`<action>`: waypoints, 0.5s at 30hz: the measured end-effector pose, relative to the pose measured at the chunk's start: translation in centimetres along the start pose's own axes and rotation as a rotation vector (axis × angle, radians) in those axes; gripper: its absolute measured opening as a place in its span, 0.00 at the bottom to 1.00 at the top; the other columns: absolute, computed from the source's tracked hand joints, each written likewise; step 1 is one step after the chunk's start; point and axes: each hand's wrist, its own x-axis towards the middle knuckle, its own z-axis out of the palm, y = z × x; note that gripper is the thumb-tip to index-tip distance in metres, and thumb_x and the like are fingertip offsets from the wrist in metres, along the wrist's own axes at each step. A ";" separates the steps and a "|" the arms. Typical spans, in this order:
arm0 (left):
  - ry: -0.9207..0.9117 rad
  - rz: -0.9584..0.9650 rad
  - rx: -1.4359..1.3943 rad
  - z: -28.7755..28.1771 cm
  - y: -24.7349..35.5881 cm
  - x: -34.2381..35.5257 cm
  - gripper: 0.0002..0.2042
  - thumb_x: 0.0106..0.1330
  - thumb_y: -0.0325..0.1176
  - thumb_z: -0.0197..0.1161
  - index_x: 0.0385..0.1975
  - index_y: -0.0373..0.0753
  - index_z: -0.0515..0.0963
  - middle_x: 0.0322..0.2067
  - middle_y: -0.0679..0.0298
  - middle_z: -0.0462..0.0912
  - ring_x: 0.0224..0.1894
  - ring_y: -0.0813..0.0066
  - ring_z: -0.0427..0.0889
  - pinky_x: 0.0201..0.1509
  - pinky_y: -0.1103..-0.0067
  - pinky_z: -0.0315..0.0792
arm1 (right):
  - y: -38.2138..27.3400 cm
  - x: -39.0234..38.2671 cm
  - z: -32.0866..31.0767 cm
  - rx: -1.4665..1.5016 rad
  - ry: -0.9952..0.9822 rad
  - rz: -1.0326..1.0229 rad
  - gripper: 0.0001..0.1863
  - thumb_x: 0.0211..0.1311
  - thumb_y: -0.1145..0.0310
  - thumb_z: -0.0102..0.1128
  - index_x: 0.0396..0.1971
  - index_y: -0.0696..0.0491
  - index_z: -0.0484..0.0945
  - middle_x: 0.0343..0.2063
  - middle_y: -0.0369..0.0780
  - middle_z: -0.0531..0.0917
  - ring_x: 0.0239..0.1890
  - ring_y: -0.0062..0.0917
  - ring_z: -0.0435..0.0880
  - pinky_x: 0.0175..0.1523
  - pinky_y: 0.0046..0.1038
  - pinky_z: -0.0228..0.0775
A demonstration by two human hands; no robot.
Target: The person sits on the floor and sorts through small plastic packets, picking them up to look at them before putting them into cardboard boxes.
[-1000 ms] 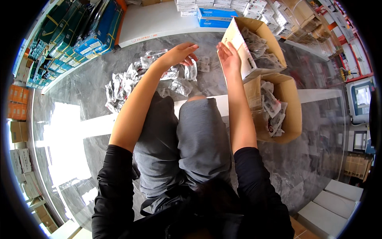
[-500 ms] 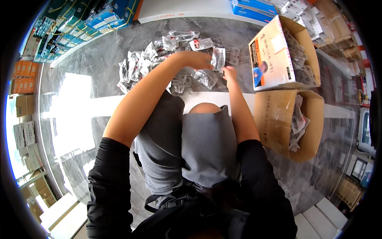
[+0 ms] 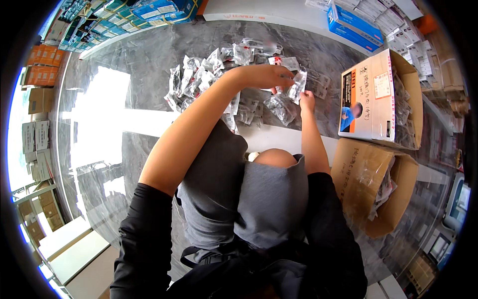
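right hand (image 3: pixel 307 101) pinching clear plastic packet (image 3: pixel 298 88), left hand (image 3: pixel 277 77) just beside it, fingers apart, contact unclear; packet pile (image 3: pixel 201 74) on floor (image 3: pixel 149 60), cartons (image 3: pixel 366 99) right

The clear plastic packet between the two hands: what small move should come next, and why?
Probably a slight lift with the right hand. It appears to pinch the clear plastic packet near its lower right edge, while the left hand curves close to the other side, contact unclear. Lifting could free it from the other plastic packets lying nearby.
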 end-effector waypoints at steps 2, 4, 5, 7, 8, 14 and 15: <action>0.026 0.014 -0.018 -0.2 -0.6 0.3 0.27 0.61 0.50 0.47 0.57 0.41 0.57 0.39 0.59 0.76 0.36 0.74 0.77 0.45 0.77 0.66 | -1.3 -0.6 -0.1 0.051 -0.018 -0.064 0.11 0.49 0.67 0.55 0.32 0.57 0.72 0.26 0.40 0.77 0.29 0.27 0.76 0.36 0.26 0.66; 0.102 0.003 0.021 -0.4 -1.9 0.6 0.30 0.61 0.51 0.48 0.58 0.39 0.54 0.37 0.57 0.77 0.36 0.74 0.78 0.44 0.76 0.66 | -5.0 -1.7 -0.5 0.033 -0.040 -0.143 0.11 0.51 0.68 0.53 0.32 0.57 0.70 0.26 0.39 0.77 0.30 0.26 0.75 0.36 0.26 0.66; 0.135 0.004 0.040 -0.4 -2.3 0.7 0.31 0.61 0.51 0.48 0.58 0.38 0.53 0.36 0.56 0.77 0.36 0.73 0.78 0.44 0.76 0.66 | -7.0 -2.2 -1.4 0.021 -0.045 -0.181 0.10 0.52 0.68 0.53 0.33 0.57 0.70 0.26 0.39 0.77 0.30 0.25 0.75 0.36 0.26 0.66; 0.279 -0.011 -0.028 -0.4 -3.1 0.6 0.36 0.57 0.49 0.56 0.58 0.35 0.51 0.37 0.54 0.77 0.39 0.68 0.75 0.45 0.76 0.65 | -11.6 -3.7 -3.3 0.089 -0.247 -0.269 0.10 0.54 0.66 0.52 0.33 0.57 0.70 0.27 0.37 0.77 0.31 0.22 0.74 0.37 0.24 0.64; 0.391 0.041 0.034 -0.4 -3.0 0.4 0.36 0.55 0.48 0.58 0.58 0.35 0.51 0.36 0.54 0.77 0.40 0.67 0.75 0.45 0.76 0.66 | -14.3 -4.4 -4.6 0.141 -0.360 -0.287 0.11 0.55 0.66 0.52 0.34 0.57 0.71 0.28 0.36 0.77 0.30 0.20 0.73 0.37 0.22 0.63; 0.979 0.100 -0.093 -2.3 -2.6 -2.3 0.34 0.51 0.46 0.62 0.54 0.33 0.59 0.36 0.54 0.77 0.38 0.69 0.75 0.42 0.78 0.67 | -29.8 -12.0 -10.5 0.223 -0.689 -0.344 0.09 0.56 0.66 0.53 0.34 0.54 0.72 0.28 0.31 0.75 0.32 0.12 0.70 0.39 0.15 0.58; 1.004 0.129 -0.208 -2.3 -1.8 -3.4 0.33 0.51 0.46 0.62 0.53 0.33 0.61 0.36 0.54 0.77 0.38 0.70 0.75 0.41 0.78 0.68 | -31.3 -13.1 -11.5 0.222 -0.741 -0.342 0.09 0.56 0.66 0.53 0.34 0.53 0.73 0.28 0.30 0.75 0.33 0.12 0.69 0.40 0.15 0.58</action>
